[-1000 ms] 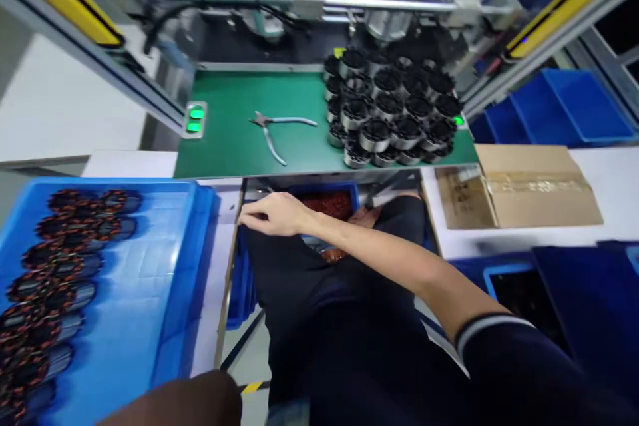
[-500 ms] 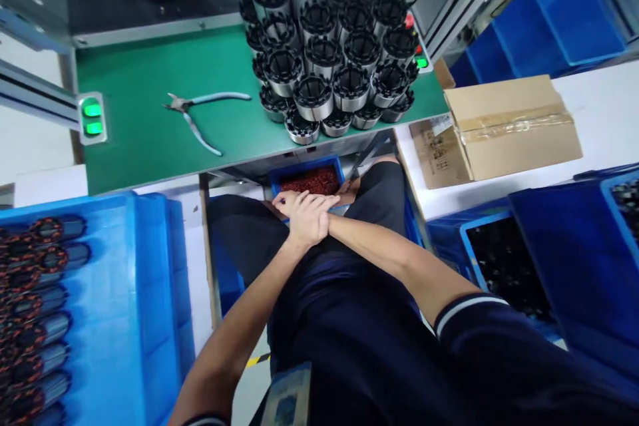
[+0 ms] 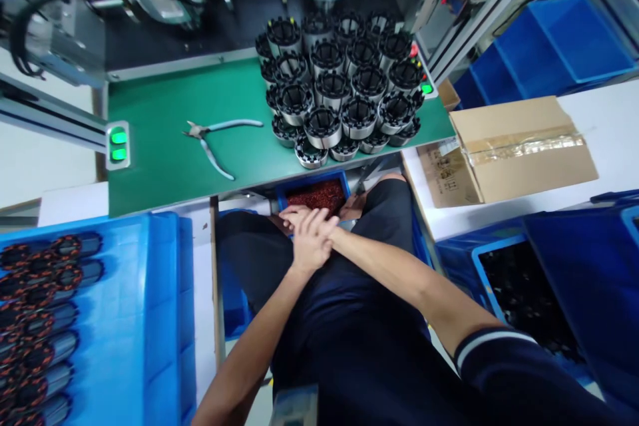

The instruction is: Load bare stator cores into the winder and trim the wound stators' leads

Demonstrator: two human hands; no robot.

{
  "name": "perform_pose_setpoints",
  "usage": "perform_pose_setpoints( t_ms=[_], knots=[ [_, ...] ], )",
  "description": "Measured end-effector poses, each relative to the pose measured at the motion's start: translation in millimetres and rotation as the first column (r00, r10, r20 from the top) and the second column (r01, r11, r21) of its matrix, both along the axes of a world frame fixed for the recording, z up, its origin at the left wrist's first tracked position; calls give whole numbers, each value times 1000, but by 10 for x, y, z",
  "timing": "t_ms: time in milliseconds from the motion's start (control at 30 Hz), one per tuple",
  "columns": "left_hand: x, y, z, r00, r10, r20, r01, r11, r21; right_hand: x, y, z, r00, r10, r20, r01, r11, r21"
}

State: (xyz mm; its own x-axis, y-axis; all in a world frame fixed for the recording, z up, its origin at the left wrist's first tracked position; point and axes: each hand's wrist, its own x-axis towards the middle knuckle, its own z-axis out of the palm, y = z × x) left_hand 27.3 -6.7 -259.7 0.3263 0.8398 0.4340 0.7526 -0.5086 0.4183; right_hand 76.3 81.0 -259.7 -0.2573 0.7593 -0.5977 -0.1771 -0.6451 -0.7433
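Observation:
My left hand [image 3: 312, 243] lies across my right hand [image 3: 293, 215] on my lap, just below the green work mat [image 3: 174, 166]. The left fingers rest flat over the right wrist and hold nothing. Only the outstretched fingertips of the right hand show, and nothing is in them. Right behind the hands is a small blue bin [image 3: 285, 192] of red-brown bits, tucked under the mat's front edge. Grey-handled pliers [image 3: 219, 136] lie open on the mat. A pile of black-and-silver round motor parts [image 3: 339, 96] stands at the mat's right.
A large blue tray [image 3: 124, 319] with rows of copper-wound parts [image 3: 34, 319] sits at my left. A cardboard box [image 3: 519, 146] lies on the white table at right, with dark blue bins [image 3: 574, 279] in front of it. Two green lit buttons [image 3: 118, 144] sit at the mat's left edge; machinery stands behind.
A second ago my right hand reached left alone near the tray edge. It has come back to my lap and my left hand has settled over it. The view has shifted slightly.

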Motion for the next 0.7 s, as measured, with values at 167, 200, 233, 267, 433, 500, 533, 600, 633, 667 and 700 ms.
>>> perform_pose_setpoints(
  t_ms=[167,200,233,267,433,500,533,600,633,667,700],
  knots=[
    [-1031,-65,256,912,381,-153,-391,920,-38,431,-206,231,994,96,-59,-106,977,-187],
    [-1214,-141,358,901,414,-128,-418,908,-1,611,-240,262,996,85,-39,-91,978,-186],
    [-1399,-209,468,887,451,-97,-449,892,40,822,-271,287,998,61,-18,-63,980,-187],
    [-1588,-257,584,864,499,-67,-493,865,92,1059,-298,309,1000,16,5,-15,982,-186],
    [-2528,7,1112,705,707,48,-705,693,149,2319,-195,473,852,-518,79,520,854,-13],
    [-2834,295,1204,670,738,79,-742,668,56,2695,18,616,761,-647,35,635,756,160],
    [-2957,444,1215,658,748,82,-746,663,-59,2829,155,700,728,-686,3,665,707,241],
    [-3142,711,1186,653,748,121,-706,658,-263,2981,453,861,701,-712,-49,676,641,363],
    [-3210,816,1156,663,735,142,-677,670,-306,3002,599,923,705,-708,-53,663,630,403],
    [-3270,898,1120,676,718,165,-651,687,-324,2992,734,965,715,-698,-44,645,634,426],
    [-3330,956,1081,694,696,183,-627,710,-320,2959,855,984,723,-690,-34,634,643,429]
  ],
)
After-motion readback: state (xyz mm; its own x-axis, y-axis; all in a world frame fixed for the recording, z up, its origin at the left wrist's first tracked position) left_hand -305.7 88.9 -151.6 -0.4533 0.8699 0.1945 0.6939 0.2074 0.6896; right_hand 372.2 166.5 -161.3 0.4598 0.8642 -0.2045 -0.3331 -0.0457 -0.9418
